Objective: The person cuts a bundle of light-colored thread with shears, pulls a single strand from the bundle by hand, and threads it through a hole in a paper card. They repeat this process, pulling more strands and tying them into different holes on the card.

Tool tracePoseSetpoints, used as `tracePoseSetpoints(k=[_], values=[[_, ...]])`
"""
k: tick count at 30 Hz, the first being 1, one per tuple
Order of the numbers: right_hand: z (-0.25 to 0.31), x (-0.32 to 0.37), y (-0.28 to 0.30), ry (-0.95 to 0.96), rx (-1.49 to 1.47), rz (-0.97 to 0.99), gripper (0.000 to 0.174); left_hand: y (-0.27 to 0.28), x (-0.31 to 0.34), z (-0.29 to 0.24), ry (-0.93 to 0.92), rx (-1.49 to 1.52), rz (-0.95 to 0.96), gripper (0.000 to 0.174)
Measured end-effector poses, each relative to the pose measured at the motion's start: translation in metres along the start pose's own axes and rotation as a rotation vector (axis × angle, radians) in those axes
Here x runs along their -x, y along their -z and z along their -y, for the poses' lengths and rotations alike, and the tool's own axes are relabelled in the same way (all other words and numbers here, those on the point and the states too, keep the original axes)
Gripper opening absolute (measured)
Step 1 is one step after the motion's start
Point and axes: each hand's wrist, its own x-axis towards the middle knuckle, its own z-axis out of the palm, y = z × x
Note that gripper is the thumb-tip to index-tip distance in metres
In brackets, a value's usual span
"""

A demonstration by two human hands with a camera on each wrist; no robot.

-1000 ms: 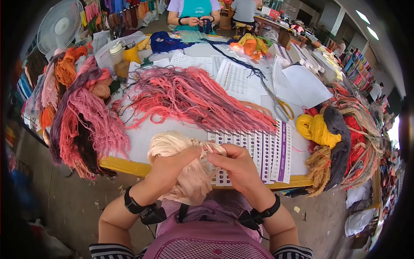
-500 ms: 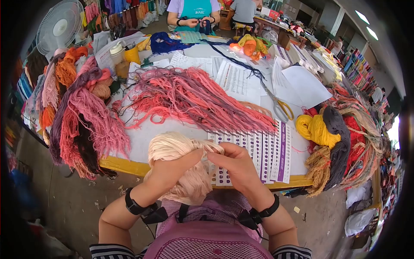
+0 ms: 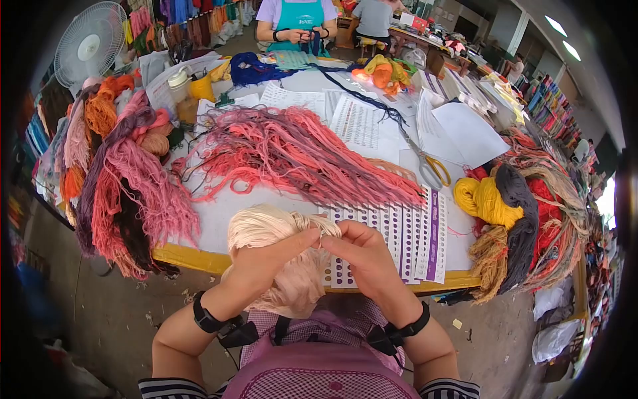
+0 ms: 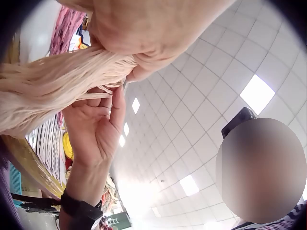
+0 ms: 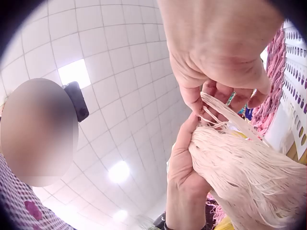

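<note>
Yellow-edged table [image 3: 189, 258]; hands [image 3: 365, 258] grip stringy skein [image 3: 258, 223].

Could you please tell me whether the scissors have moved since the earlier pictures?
No: in the head view, the scissors lie in the same place relative to the table edge.

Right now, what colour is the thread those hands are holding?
The thread is pale, creamy pink, best seen in the right wrist view.
</note>
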Motion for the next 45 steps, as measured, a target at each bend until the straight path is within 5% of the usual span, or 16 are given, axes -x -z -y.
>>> tracePoseSetpoints(k=[12,16,24,27,29,30,32,36,38,41,45], values=[[-0.004,-0.003,-0.002,-0.020,0.046,-0.085,0.012,0.007,-0.003,0.010,-0.186,-0.248,0.020,0.026],[0.004,-0.005,-0.007,-0.124,-0.219,-0.136,0.013,0.006,0.001,0.010,-0.131,-0.098,0.097,0.032],[0.005,-0.002,-0.012,-0.112,-0.014,-0.015,0.018,0.016,-0.001,0.018,-0.001,0.098,0.086,0.033],[0.000,-0.001,-0.010,-0.071,0.005,-0.015,0.020,0.030,-0.002,0.025,-0.140,-0.198,0.103,0.031],[-0.002,0.000,-0.008,-0.069,0.013,-0.019,0.019,0.038,0.001,0.028,-0.421,-0.567,0.130,0.028],[-0.003,0.000,-0.008,-0.062,0.004,-0.033,0.018,0.035,0.003,0.025,-0.422,-0.564,0.123,0.028],[-0.004,0.000,-0.007,-0.057,-0.001,-0.045,0.018,0.026,0.007,0.015,-0.046,-0.299,0.059,0.030],[-0.006,0.000,-0.006,-0.030,0.027,-0.033,0.018,0.024,0.005,0.016,-0.083,-0.201,0.077,0.029],[-0.005,0.000,-0.007,-0.017,0.055,-0.025,0.018,0.020,0.006,0.013,-0.279,-0.316,0.039,0.026],[-0.003,0.000,-0.010,-0.060,0.067,-0.066,0.019,0.016,0.003,0.008,-0.076,-0.149,0.042,0.027],[-0.007,-0.002,-0.009,-0.087,0.044,-0.096,0.019,0.011,0.004,0.006,-0.143,-0.333,0.031,0.027]])
